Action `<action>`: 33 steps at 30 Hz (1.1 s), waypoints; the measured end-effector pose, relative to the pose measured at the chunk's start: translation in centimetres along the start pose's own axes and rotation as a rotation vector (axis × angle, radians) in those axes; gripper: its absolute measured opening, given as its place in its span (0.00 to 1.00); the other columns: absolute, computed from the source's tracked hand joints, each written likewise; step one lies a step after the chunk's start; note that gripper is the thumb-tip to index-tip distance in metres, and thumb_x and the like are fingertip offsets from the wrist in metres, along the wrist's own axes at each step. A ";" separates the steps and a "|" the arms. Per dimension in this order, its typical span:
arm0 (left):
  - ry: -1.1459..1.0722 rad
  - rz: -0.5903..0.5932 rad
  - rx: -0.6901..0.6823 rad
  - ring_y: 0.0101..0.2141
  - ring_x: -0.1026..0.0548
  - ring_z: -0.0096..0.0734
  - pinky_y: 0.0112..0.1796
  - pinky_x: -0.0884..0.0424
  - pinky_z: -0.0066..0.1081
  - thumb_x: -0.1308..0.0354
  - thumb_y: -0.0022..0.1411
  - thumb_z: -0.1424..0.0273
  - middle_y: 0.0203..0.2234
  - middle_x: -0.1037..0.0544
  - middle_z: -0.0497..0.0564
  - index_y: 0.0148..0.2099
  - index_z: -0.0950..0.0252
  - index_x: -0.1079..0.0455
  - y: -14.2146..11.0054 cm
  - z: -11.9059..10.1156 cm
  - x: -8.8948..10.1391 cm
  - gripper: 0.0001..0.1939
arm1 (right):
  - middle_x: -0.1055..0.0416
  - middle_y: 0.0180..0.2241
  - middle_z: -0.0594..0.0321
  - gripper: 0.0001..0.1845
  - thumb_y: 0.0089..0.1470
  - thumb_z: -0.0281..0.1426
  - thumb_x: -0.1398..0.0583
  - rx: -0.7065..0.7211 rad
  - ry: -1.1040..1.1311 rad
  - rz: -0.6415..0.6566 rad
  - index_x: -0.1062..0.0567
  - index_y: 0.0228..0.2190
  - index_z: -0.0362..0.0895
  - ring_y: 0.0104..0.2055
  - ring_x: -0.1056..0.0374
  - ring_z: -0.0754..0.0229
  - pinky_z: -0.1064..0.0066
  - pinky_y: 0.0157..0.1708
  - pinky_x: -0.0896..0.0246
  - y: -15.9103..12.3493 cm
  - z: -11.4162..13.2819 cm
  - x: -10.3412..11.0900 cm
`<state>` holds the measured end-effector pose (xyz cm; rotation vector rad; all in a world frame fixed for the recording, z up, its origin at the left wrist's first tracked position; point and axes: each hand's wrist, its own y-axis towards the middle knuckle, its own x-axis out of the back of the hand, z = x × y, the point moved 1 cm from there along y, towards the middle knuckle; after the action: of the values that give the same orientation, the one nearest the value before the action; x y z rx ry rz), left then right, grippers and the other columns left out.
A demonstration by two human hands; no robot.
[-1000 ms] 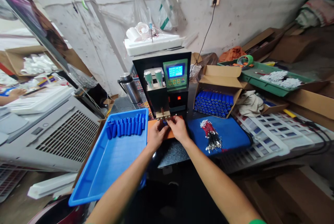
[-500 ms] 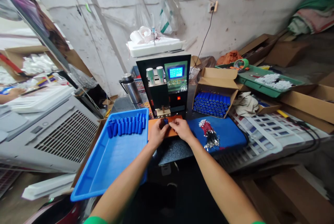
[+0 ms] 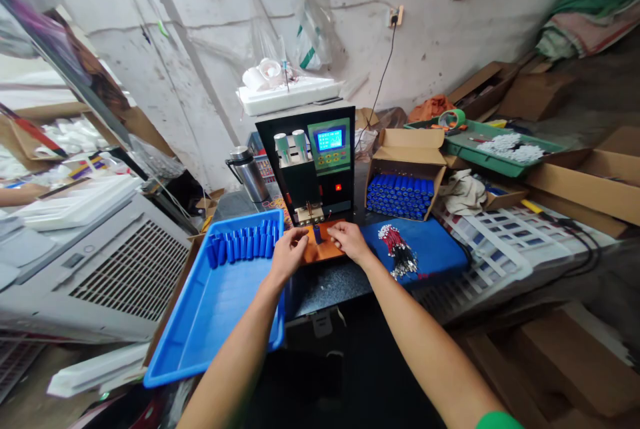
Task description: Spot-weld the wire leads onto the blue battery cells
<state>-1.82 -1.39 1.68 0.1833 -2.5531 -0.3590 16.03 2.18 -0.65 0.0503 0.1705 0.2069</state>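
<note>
A blue battery cell (image 3: pixel 317 234) stands upright on the orange plate (image 3: pixel 325 252), below the electrode tips of a black spot welder (image 3: pixel 327 179). My left hand (image 3: pixel 291 252) is just left of the cell, not touching it, thumb and fingers slightly apart with nothing visible between them. To the right of the cell, my right hand (image 3: pixel 349 240) has its thumb and fingertips pinched together; whatever they may hold is too small to make out. Red and black wire leads (image 3: pixel 399 249) with white connectors lie bundled on a blue pad (image 3: pixel 435 249) to the right.
On the left is a blue tray (image 3: pixel 215 322) with a row of blue cells (image 3: pixel 245 242). An open cardboard box (image 3: pixel 407 142) of stacked cells stands right of the welder. Behind are a steel flask (image 3: pixel 247 172) and, farther right, a green tray (image 3: pixel 510 156).
Both hands have drawn away from the cell, the left one moving further left, so the cell now stands uncovered between them. The view has shifted slightly.
</note>
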 end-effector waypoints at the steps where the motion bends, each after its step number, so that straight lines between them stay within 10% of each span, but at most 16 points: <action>1: 0.049 0.042 -0.013 0.36 0.24 0.35 0.38 0.30 0.33 0.46 0.58 0.64 0.34 0.21 0.52 0.39 0.66 0.26 -0.1 0.0 0.5 0.13 | 0.41 0.11 0.72 0.15 0.44 0.42 0.38 -0.006 0.007 -0.004 0.32 0.19 0.44 0.13 0.50 0.70 0.76 0.14 0.59 0.0 0.0 0.0; 6: 0.175 0.253 -0.072 0.27 0.27 0.30 0.30 0.32 0.29 0.44 0.56 0.65 0.28 0.21 0.49 0.36 0.65 0.25 -0.4 -0.4 1.2 0.11 | 0.42 0.12 0.72 0.16 0.43 0.42 0.37 -0.024 0.054 -0.031 0.33 0.18 0.44 0.13 0.52 0.71 0.76 0.14 0.60 0.1 -0.1 0.0; 24: 0.193 0.141 -0.201 0.25 0.30 0.27 0.28 0.35 0.27 0.46 0.58 0.69 0.24 0.26 0.47 0.31 0.64 0.30 -0.7 -1.3 -1.3 0.06 | 0.26 0.26 0.63 0.09 0.49 0.36 0.40 0.196 -0.245 0.096 0.26 0.27 0.42 0.27 0.33 0.64 0.71 0.31 0.38 -0.8 -1.0 -0.5; 33: 0.197 0.166 -0.223 0.52 0.33 0.43 0.54 0.36 0.41 0.41 0.55 0.67 0.49 0.31 0.55 0.44 0.61 0.25 -1.0 -1.4 -0.1 0.13 | 0.37 0.16 0.70 0.13 0.44 0.40 0.37 0.031 0.106 -0.012 0.29 0.24 0.43 0.16 0.45 0.69 0.76 0.16 0.52 -0.7 0.0 -0.1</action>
<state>-0.87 -2.60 2.52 -0.0728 -2.2949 -0.5293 16.12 1.44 -0.65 0.0686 0.2793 0.1947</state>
